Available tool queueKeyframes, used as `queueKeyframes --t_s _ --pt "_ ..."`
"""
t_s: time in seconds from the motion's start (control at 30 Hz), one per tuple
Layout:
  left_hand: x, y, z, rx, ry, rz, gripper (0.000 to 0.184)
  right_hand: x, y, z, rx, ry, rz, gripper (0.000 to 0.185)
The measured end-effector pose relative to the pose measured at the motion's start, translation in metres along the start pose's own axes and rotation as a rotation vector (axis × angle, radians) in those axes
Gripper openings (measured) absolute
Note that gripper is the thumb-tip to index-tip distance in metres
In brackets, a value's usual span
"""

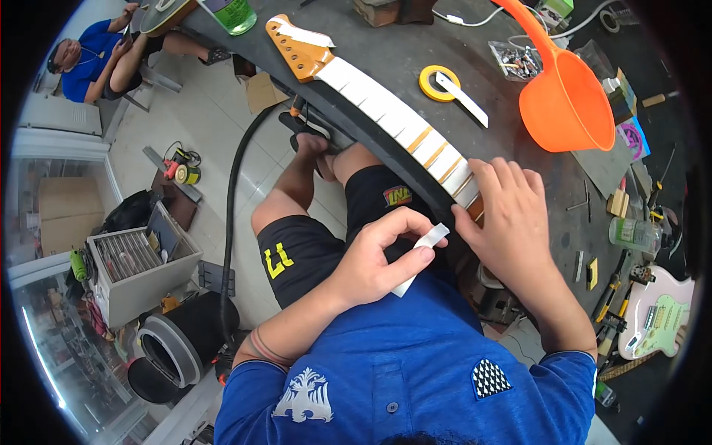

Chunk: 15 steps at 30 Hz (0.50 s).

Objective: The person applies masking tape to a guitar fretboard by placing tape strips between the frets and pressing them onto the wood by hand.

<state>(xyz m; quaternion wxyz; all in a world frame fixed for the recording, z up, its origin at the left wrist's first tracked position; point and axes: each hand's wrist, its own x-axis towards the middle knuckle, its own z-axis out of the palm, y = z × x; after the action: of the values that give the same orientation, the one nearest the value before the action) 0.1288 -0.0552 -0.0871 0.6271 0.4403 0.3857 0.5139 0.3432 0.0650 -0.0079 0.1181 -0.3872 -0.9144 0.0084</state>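
A guitar neck (374,107) lies slantwise along the near edge of the dark bench, its orange-brown headstock (302,55) farthest from me. White tape covers much of the fretboard, while bare wood shows in narrow bands toward the lower end. My right hand (512,211) grips that lower end, fingers over the top and thumb at the near edge. Between the thumb and fingers of my left hand (382,259) is a short white strip of tape (432,236), held in front of my shirt, apart from the neck.
On the bench are a yellow tape roll (437,83), a white strip (467,104), an orange dipper (567,104) and a green-labelled container (228,15). A pink guitar body (656,311) lies at right. Another person (93,63) sits at upper left. A black hose (233,193) hangs beside my legs.
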Motion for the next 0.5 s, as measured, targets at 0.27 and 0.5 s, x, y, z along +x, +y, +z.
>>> queueKeyframes --t_s 0.27,0.5 --pt "0.013 0.017 0.012 0.291 -0.114 0.142 0.045 -0.013 0.013 -0.051 0.785 -0.391 0.249 0.034" --pt "0.017 0.015 0.024 0.219 -0.115 0.112 0.059 -0.023 0.042 -0.035 1.017 -0.372 0.22 0.014"
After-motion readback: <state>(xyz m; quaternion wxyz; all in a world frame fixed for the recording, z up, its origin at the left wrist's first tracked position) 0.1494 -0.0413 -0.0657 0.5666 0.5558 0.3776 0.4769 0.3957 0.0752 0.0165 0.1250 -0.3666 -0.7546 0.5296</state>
